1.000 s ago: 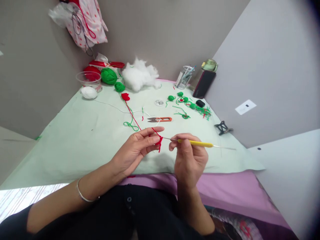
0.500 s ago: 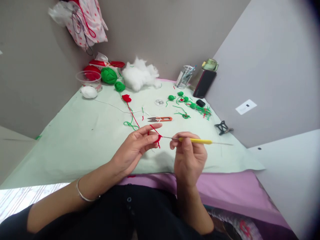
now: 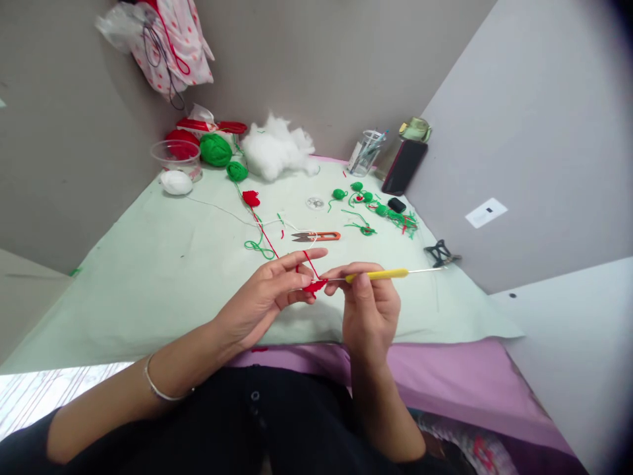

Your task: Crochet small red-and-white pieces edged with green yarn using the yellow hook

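Observation:
Between the thumb and fingers of my left hand [image 3: 270, 288] is a small red crochet piece [image 3: 316, 285]. Red yarn [image 3: 266, 236] loops over its raised index finger and leads back to a red bundle [image 3: 251, 198] on the table. My right hand [image 3: 370, 307] grips a crochet hook [image 3: 380, 274] by its yellow handle. The hook's thin metal shaft reaches left into the red piece, its tip partly hidden at my left fingers. Beyond my hands lie thread snips [image 3: 316, 236] with orange handles.
White stuffing [image 3: 277, 146], green yarn balls [image 3: 215, 150] and a clear tub [image 3: 175, 158] stand at the back. Several small green crochet pieces [image 3: 367, 196] with loose yarn ends lie right of centre. A phone [image 3: 405, 167], a cup of tools [image 3: 367, 153] and a black stand [image 3: 442, 253] are along the right.
My right hand has moved left, bringing the hook further into the red piece. My left index finger has straightened slightly to the right, with the yarn still over it.

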A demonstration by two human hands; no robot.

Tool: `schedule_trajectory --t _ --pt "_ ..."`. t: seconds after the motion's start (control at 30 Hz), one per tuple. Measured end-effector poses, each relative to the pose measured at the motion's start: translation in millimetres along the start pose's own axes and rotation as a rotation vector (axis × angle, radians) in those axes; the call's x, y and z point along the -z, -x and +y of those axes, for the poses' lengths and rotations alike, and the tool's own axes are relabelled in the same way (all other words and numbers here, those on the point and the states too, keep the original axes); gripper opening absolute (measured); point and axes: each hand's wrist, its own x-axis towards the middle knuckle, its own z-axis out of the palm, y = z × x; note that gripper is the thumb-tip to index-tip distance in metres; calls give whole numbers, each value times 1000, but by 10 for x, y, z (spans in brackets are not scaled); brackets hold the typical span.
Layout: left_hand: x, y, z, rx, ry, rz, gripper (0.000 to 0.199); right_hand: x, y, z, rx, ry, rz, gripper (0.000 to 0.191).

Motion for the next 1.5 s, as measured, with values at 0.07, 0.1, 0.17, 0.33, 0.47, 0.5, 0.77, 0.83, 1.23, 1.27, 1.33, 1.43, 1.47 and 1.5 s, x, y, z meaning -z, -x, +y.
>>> schedule_trajectory --t 0.07,0.1,0.17,0.33,0.47,0.5,0.77,0.83,1.23,1.27,1.33,1.43,1.47,1.5 --pt "1 13 -12 -31 -30 12 42 10 35 7 126 147 -19 19" --pt "0 19 -23 -49 -41 20 44 9 58 20 229 255 -37 20" --pt "-2 24 -47 -65 -29 40 47 -2 99 51 462 480 -84 28" --pt "-5 -1 -52 106 132 26 40 -35 110 58 486 469 -5 31" --pt "-8 -14 -37 63 150 31 40 -50 43 13 197 69 78 24" --pt "-12 -13 -44 32 126 28 40 -56 28 10 172 35 69 22" --pt "-40 -10 -140 -91 1 59 37 -77 78 50 340 335 -3 29" --pt "-32 -27 -140 -51 60 55 36 -67 109 77 475 492 -7 33" --pt "-19 -54 -152 -175 -7 100 46 -94 73 118 338 350 31 24" --pt "-21 -50 -161 -157 1 91 46 -98 90 146 428 439 34 29" --pt "-6 -54 -156 -37 51 47 40 -91 111 174 542 520 60 34" --pt "37 -80 -104 100 119 18 29 -57 90 113 383 338 139 24" --pt "48 -88 -86 95 120 25 27 -50 74 75 286 228 170 20" --pt "53 -92 -73 67 109 36 25 -47 58 38 191 119 189 18"
